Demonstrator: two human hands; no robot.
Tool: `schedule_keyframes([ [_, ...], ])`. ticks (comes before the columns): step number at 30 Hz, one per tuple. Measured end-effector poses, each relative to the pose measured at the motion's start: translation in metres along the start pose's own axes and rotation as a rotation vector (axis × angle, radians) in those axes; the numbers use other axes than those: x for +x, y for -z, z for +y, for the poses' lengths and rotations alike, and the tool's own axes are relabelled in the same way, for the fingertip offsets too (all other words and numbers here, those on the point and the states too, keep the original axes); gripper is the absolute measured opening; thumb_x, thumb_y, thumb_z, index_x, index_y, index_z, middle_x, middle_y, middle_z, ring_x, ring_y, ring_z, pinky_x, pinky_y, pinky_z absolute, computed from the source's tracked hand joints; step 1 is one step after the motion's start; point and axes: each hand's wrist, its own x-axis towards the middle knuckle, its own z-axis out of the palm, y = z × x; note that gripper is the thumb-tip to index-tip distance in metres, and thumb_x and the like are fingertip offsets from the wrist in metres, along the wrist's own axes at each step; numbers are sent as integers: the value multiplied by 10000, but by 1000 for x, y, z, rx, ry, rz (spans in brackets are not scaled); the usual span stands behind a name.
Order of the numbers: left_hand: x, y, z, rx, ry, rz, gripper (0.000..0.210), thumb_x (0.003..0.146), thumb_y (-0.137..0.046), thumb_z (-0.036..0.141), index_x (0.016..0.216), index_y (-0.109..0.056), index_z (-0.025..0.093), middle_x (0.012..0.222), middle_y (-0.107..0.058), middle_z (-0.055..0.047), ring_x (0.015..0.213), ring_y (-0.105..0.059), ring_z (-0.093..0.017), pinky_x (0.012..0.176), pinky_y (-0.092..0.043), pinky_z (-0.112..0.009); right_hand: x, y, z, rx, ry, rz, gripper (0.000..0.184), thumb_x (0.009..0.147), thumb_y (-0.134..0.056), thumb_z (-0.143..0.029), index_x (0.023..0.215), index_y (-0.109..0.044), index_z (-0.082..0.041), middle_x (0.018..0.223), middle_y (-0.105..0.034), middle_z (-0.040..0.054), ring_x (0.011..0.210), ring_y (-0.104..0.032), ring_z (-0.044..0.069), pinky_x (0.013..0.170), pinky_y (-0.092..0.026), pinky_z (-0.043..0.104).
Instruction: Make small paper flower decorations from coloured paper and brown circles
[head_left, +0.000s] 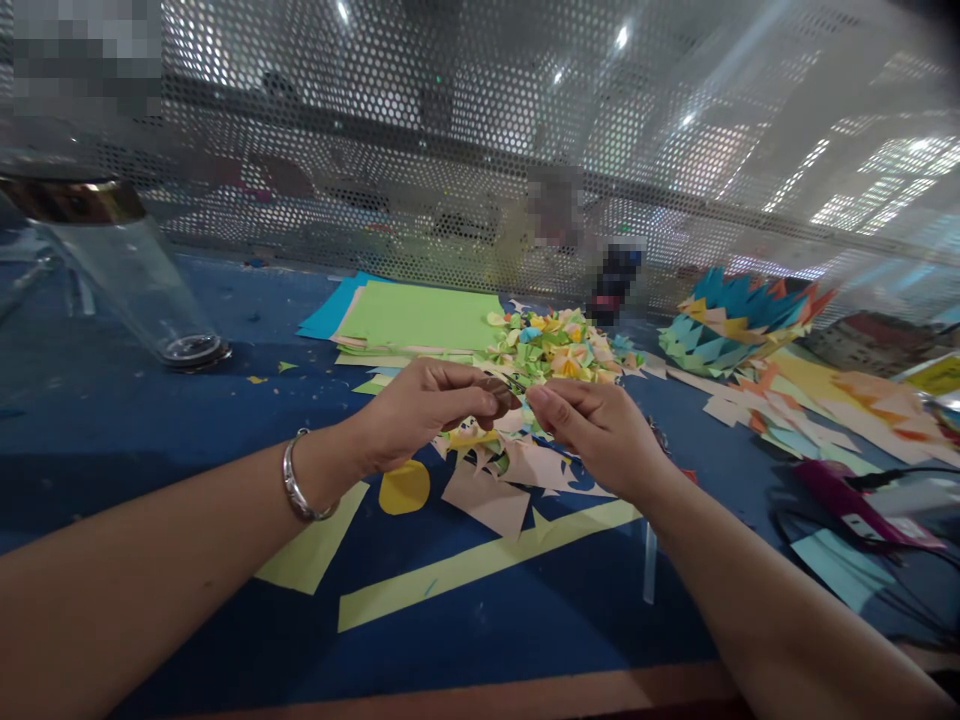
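Observation:
Over the middle of the blue table, my left hand (pixel 431 412) and my right hand (pixel 600 432) are raised close together, fingertips almost meeting. Both are closed in a pinch. Something small, dark and thin shows between the fingertips; its kind is too small to tell. Behind them lies a heap of small folded paper pieces (pixel 566 340) in yellow, green, orange and blue. Beneath the hands are pale pink paper scraps (pixel 487 495), a yellow paper circle (pixel 405 487) and a long pale yellow paper strip (pixel 480 565). A silver bracelet circles my left wrist.
A stack of green paper sheets (pixel 420 315) lies at the back, and a clear bottle (pixel 161 290) leans in view at left. At right are a spiky paper crown (pixel 739 320), more paper scraps (pixel 795 410) and a magenta device (pixel 847 505) with cables. A perforated metal screen (pixel 420 130) stands behind.

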Motion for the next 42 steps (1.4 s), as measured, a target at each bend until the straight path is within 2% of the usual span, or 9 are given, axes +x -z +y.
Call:
schedule_keyframes([
  [11,-2,-2,8,26,25,-83,121,786,-647,136,774,-764,164,724,-671,-7,679,-551,-102,683,-452,-241,0,0,0,-20,3,-66,487,975,-486,-516,611,-445,-195,553,-304,-48,500,-298,88,492,-210,287],
  [24,-3,-3,9,34,29,-101,143,784,-641,110,746,-767,165,713,-682,-3,668,-560,-94,654,-461,-221,0,-1,-1,-38,11,-86,476,977,-490,-501,617,-457,-192,550,-310,-53,503,-302,83,493,-217,281],
  [33,-1,-3,11,42,50,-110,156,806,-633,108,745,-764,166,730,-690,0,674,-558,-82,646,-444,-202,-1,1,0,-55,14,-7,487,984,-481,-489,601,-435,-193,543,-290,-54,508,-292,88,506,-219,284],
  [42,-5,-4,13,86,13,-102,136,802,-638,140,767,-767,165,717,-651,-6,689,-543,-100,692,-456,-232,0,2,-1,-81,37,-75,489,978,-467,-526,620,-428,-195,608,-336,-37,549,-347,98,535,-251,287],
])
